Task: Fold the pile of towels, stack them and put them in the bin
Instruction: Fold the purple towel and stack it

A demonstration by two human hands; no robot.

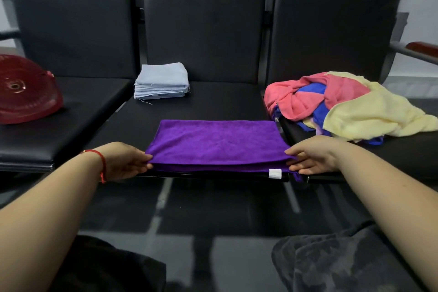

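Across the view runs a row of three black padded seats (206, 38) with upright backs; the middle seat serves as the work surface. On the right seat lies an unfolded pile of towels (343, 106), pink, blue and pale yellow tangled together. On the left seat rests a red slotted bin (26, 92), lying tilted. At the front edge of the middle seat lies a purple towel (218, 144), folded over once, flat, with a white label (275, 173) at its near right corner. At the back of that seat sits a stack of folded pale blue cloths (162, 84), well apart from the purple towel. Left hand (123, 161) pinches the towel's near left corner, fingers curled on the cloth. Right hand (312, 156) grips the near right corner likewise. A red string bracelet (102, 163) circles the left wrist.
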